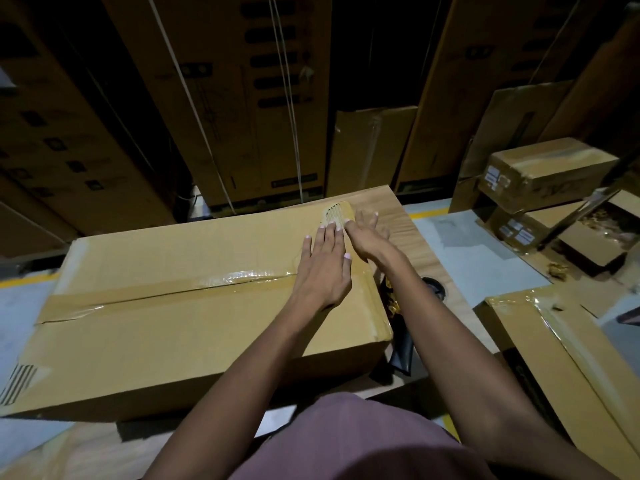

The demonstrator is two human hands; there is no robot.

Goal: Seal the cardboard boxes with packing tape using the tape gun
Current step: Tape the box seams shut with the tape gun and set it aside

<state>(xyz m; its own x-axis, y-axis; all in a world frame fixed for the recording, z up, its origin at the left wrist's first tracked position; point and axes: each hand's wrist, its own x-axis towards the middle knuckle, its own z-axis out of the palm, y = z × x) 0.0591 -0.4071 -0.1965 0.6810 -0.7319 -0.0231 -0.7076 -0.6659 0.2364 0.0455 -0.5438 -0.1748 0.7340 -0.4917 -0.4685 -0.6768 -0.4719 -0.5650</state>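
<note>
Both hands lay flat with fingers straight, gripping nothing: the left hand (323,268) pressed the top of the large box (166,327) at the right end of its tape strip (166,292), the right hand (369,233) pressing just beside it at the far right corner. A dark tool (401,355), possibly the tape gun, lay on the table (429,258) against the box's right side.

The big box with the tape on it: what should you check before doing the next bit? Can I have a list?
1. Tape strip covers the centre seam of the big cardboard box: ok.
2. Tape lies smooth: not ok, wrinkled near the middle.
3. Left hand pressing flat on the tape end: ok.
4. Right hand flat at the box's right edge: ok.
5. Tape gun within reach: cannot tell, only a dark shape shows beside the box.
</note>
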